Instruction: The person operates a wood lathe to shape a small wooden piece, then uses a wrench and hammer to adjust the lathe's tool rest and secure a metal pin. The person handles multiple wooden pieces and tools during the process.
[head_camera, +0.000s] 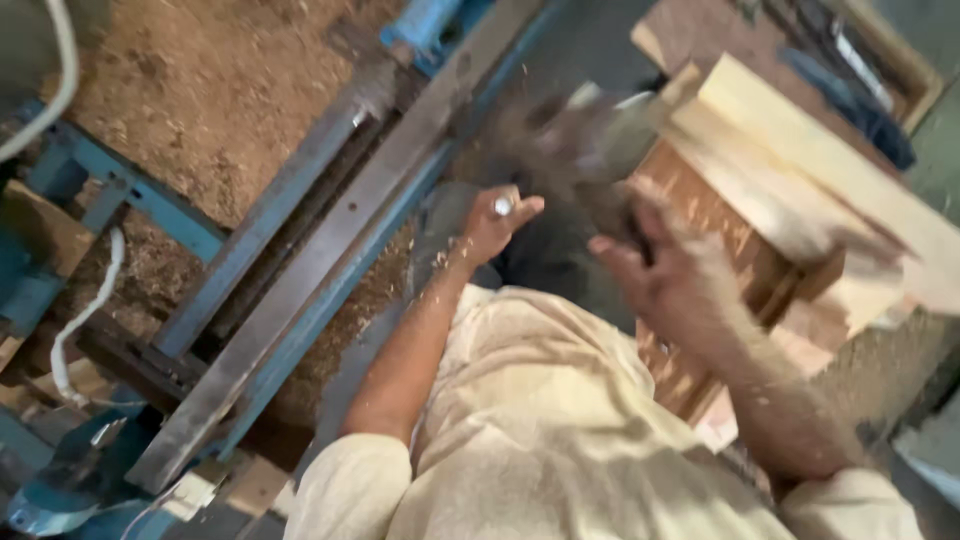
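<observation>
Between your hands a dark, blurred clump (560, 140) is lying, too smeared to name. Your left hand (495, 225) is curling half shut beside it, gripping nothing visible; your right hand (650, 270) is spreading open against the clump, seemingly brushing it. Planks (800, 170) are resting just beyond your right hand, rails (330, 240) off your left.

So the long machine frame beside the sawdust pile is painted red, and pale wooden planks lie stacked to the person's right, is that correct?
Not quite: the machine frame is painted blue, not red, as the head view shows. The rest holds: it runs beside the sawdust pile, and pale wooden planks lie stacked to the person's right.
</observation>
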